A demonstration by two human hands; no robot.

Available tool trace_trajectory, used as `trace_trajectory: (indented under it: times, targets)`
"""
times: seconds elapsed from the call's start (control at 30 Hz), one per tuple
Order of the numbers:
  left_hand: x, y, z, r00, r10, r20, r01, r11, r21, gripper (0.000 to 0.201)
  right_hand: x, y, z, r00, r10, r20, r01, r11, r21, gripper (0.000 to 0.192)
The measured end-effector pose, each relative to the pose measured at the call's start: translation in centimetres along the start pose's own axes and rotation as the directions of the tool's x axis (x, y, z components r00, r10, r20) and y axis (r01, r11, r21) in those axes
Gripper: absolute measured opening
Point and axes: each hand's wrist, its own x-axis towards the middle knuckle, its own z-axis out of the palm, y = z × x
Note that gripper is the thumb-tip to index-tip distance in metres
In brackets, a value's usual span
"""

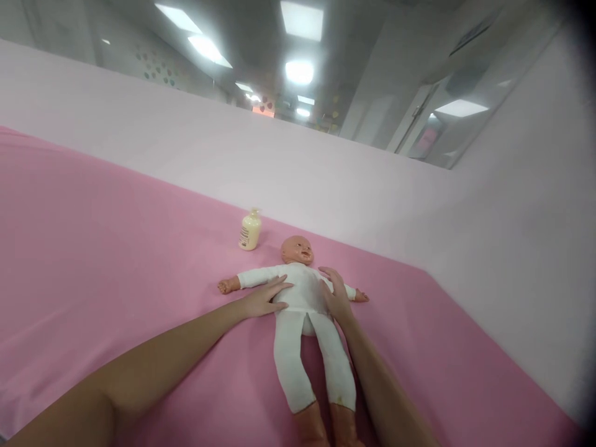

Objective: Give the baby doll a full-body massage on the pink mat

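A baby doll in a white long-sleeved top and white trousers lies face up on a pink cloth, arms spread to both sides and bare feet toward me. My left hand rests against the left side of its torso, fingers stretched out over the white top. On the right side of the torso lies my right hand, its fingers also extended, near the doll's shoulder and upper arm. Neither hand grips anything. The doll's feet run out of view at the bottom edge.
A pale yellow pump bottle stands upright beyond the doll's outstretched left-side arm. The pink cloth covers the surface. White walls rise behind and to the right, with a glass window reflecting ceiling lights above.
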Motion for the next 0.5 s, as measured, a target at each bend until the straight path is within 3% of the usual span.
trace_trajectory:
  times: [0.07,0.13,0.17,0.37,0.5]
  targets:
    - [0.1,0.0,-0.6,0.998,0.005,-0.066,-0.006,1.000,-0.013,0.063,-0.2,-1.6,0.7,0.974,-0.089,0.210,0.107,0.991,-0.076,0.048]
    - [0.4,-0.3,-1.0,0.985,-0.053,-0.164,0.055,0.998,0.010,0.058,-0.8,-3.1,1.5,0.913,-0.071,0.402,0.144,0.977,-0.155,0.047]
    - [0.6,-0.5,-1.2,0.975,-0.093,-0.203,0.102,0.994,0.032,0.055,-1.2,-3.8,1.8,0.896,-0.034,0.443,0.139,0.969,-0.206,0.045]
    - [0.9,-1.5,-1.6,0.935,-0.206,-0.290,0.262,0.950,0.171,0.048,-2.3,-6.7,2.7,0.925,0.080,0.372,0.082,0.913,-0.401,0.038]
    - [0.7,-2.1,-1.5,0.908,-0.215,-0.360,0.302,0.931,0.204,0.059,0.1,-8.1,3.8,0.921,0.144,0.361,0.031,0.899,-0.437,0.026]
